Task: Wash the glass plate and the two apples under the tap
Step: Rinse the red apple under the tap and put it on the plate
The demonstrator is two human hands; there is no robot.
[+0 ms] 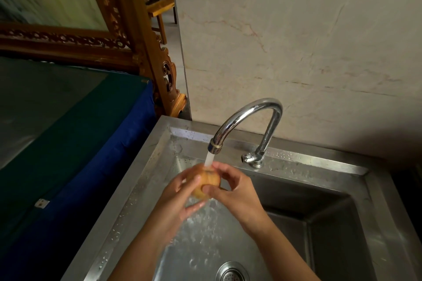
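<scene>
Water [208, 160] is poured from the chrome tap [247, 118] onto an apple [206, 181], which is held over the steel sink [141, 180]. The apple is clasped between both hands: the left hand [177, 203] cups it from the left, the right hand [237, 191] from the right.

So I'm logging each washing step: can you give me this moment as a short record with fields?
activity: rinsing an apple under running water
left hand: cups the apple from the left
right hand: grips the apple from the right
tap: on, stream landing on the apple
sink: steel, wet, drain visible
plate: not in view
second apple: not in view
</scene>
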